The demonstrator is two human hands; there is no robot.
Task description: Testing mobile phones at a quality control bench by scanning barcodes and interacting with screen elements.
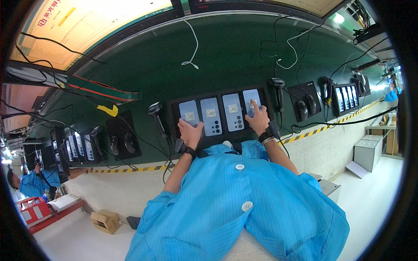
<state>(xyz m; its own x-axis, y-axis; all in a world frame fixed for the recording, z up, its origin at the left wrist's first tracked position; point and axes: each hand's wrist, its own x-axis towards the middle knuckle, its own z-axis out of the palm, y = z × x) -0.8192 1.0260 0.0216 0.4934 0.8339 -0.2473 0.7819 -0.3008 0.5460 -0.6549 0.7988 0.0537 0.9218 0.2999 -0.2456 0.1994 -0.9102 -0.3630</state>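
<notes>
While both hands rest on the row of phones, the scene reads as follows, from largest item to smallest.

Workbench (143,65): dark green surface running across the view, with a yellow-and-black striped front edge; similar stations with trays and scanners lie to either side.

Smock (244,209): light blue striped garment filling the lower middle, forearms emerging toward the tray.

Black tray (220,135): dark fixture at the bench front, directly ahead of the person, holding four light blue phones side by side.

Phones (211,116): all four lie back-up in their slots, each with a small pale label; camera rings show on the two middle ones. Judged from this, loading appears complete, and handling of individual units seems under way; how many are finished cannot be told.

Handheld scanners (155,111): one stands at each end of the tray, both untouched.

Left hand (190,132): apart from the right, fingers curled over the lower edge of the leftmost phone (189,114); whether it grips or merely presses cannot be told.

Right hand (257,119): laid flat on the rightmost phone (251,99), fingers extended, not clamped.

Wrist straps (190,151): dark bands on both wrists.
</notes>
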